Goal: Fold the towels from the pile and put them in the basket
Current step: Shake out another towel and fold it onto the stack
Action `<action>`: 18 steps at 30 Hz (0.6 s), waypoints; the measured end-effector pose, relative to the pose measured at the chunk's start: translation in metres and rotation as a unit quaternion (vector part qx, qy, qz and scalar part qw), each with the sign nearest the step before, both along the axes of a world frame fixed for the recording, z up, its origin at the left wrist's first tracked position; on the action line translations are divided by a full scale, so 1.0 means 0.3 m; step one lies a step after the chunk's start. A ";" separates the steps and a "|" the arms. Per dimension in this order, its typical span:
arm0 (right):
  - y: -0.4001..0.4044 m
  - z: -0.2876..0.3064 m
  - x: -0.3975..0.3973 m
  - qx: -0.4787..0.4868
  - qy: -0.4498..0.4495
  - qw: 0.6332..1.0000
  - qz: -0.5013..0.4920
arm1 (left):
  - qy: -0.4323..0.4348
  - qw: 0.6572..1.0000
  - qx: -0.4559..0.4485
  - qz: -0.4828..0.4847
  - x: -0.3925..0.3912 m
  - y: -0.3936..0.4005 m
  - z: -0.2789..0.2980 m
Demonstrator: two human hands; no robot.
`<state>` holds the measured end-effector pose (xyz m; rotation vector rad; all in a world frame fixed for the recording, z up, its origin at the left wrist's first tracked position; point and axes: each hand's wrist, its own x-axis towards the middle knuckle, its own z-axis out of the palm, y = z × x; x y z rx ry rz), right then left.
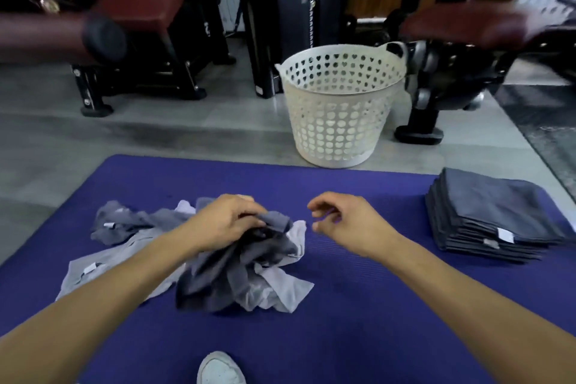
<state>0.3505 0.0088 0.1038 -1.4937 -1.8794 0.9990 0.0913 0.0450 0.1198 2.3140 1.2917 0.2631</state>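
Note:
A crumpled pile of dark grey and pale grey towels lies on the purple mat, left of centre. My left hand grips a dark grey towel at the top of the pile. My right hand hovers just right of the pile with loosely curled fingers, holding nothing. A stack of folded dark grey towels sits at the mat's right edge. The white perforated basket stands upright on the floor beyond the mat; I see no towels inside it.
Gym machines with maroon pads stand on the grey floor behind the basket, one black frame foot close to its right. A white shoe shows at the bottom edge of the mat.

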 end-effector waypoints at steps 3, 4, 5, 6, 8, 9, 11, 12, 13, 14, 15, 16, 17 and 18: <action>-0.088 0.071 0.123 0.024 -0.033 0.998 0.043 | -0.115 0.993 0.000 0.003 0.164 -0.093 0.119; -0.116 0.092 0.167 0.035 -0.038 0.998 0.045 | -0.139 0.990 -0.010 -0.009 0.221 -0.119 0.155; -0.142 0.111 0.211 0.046 -0.040 0.997 0.040 | -0.158 0.987 -0.028 -0.022 0.273 -0.141 0.186; -0.168 0.131 0.252 0.057 -0.038 0.997 0.030 | -0.172 0.983 -0.052 -0.035 0.323 -0.161 0.211; -0.213 0.163 0.336 0.072 -0.017 0.997 0.002 | -0.203 0.972 -0.100 -0.066 0.411 -0.199 0.242; -0.236 0.176 0.376 0.073 -0.011 0.997 -0.016 | -0.218 0.966 -0.114 -0.079 0.449 -0.216 0.251; -0.283 0.195 0.448 0.066 -0.004 0.996 -0.055 | -0.222 0.964 -0.119 -0.084 0.514 -0.235 0.252; -0.305 0.203 0.480 0.063 0.002 0.995 -0.075 | -0.210 0.968 -0.114 -0.074 0.541 -0.234 0.241; -0.326 0.212 0.506 0.064 0.005 0.994 -0.094 | -0.197 0.973 -0.107 -0.059 0.562 -0.227 0.221; -0.342 0.222 0.527 0.068 0.011 0.992 -0.109 | -0.188 0.976 -0.103 -0.040 0.580 -0.224 0.202; -0.355 0.229 0.545 0.075 0.020 0.989 -0.123 | -0.185 0.977 -0.106 -0.020 0.598 -0.225 0.184; -0.364 0.238 0.560 0.083 0.029 0.987 -0.133 | -0.188 0.976 -0.113 -0.007 0.616 -0.225 0.168; -0.369 0.244 0.572 0.091 0.032 0.985 -0.141 | -0.199 0.973 -0.119 0.001 0.637 -0.230 0.158; -0.374 0.249 0.583 0.097 0.028 0.984 -0.147 | -0.214 0.969 -0.120 0.002 0.657 -0.240 0.156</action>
